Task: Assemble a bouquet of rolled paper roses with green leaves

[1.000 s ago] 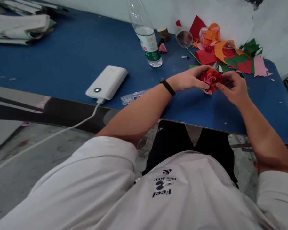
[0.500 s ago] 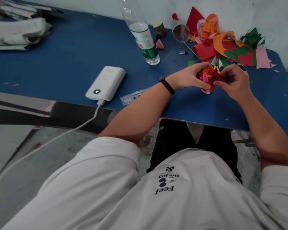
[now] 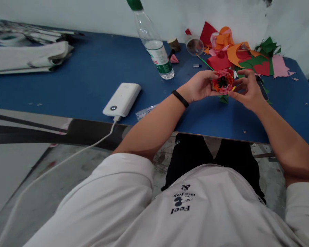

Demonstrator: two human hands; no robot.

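Between both hands is a small paper flower (image 3: 223, 81) in red, pink and orange, its dark centre facing up toward the camera. My left hand (image 3: 201, 85), with a black band at the wrist, grips its left side between thumb and fingers. On the right side, my right hand (image 3: 248, 90) pinches the flower's edge with thumb and fingertips. Green paper (image 3: 224, 99) shows just below the flower. Coloured paper scraps (image 3: 254, 63) lie behind the hands on the blue table (image 3: 92, 68).
A bottle (image 3: 158, 56) stands left of the hands, with a white power bank (image 3: 122, 99) and its cable nearer the edge. A clear cup (image 3: 195, 45) lies by the wall. Folded cloth (image 3: 28, 56) is at far left. A dark phone-like object (image 3: 263, 90) lies beside my right hand.
The flower has been turned so its dark centre shows, and green paper now appears below it. The camera view has shifted, bringing the bottle's green cap into sight.
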